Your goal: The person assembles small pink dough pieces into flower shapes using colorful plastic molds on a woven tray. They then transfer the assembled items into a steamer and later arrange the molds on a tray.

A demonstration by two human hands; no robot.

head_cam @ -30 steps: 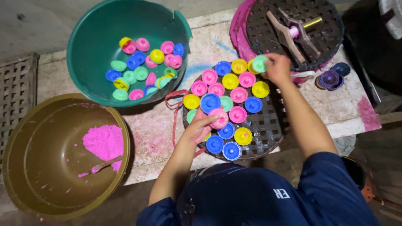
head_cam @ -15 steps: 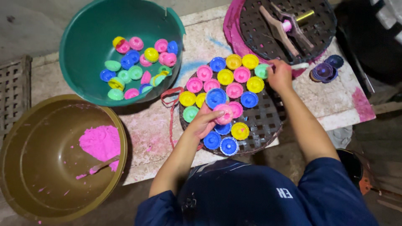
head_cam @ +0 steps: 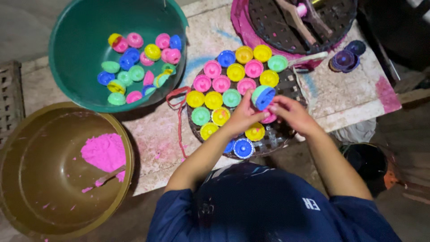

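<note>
Blue-green cap [head_cam: 263, 97], lifted off the tray [head_cam: 286, 134] since a second ago, now gripped between fingers of my left hand [head_cam: 244, 117] and right hand [head_cam: 291, 114].

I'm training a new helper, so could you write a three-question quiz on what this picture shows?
1. True or false: both hands hold one green and blue cap above the black round tray.
2. What lies in the brown basin? A) pink powder B) yellow caps C) water
3. Fill in: the loose caps lie in the ____ basin.

Key: 1 true: left hand and right hand meet on it. 2 A, the pink powder. 3 green.
</note>
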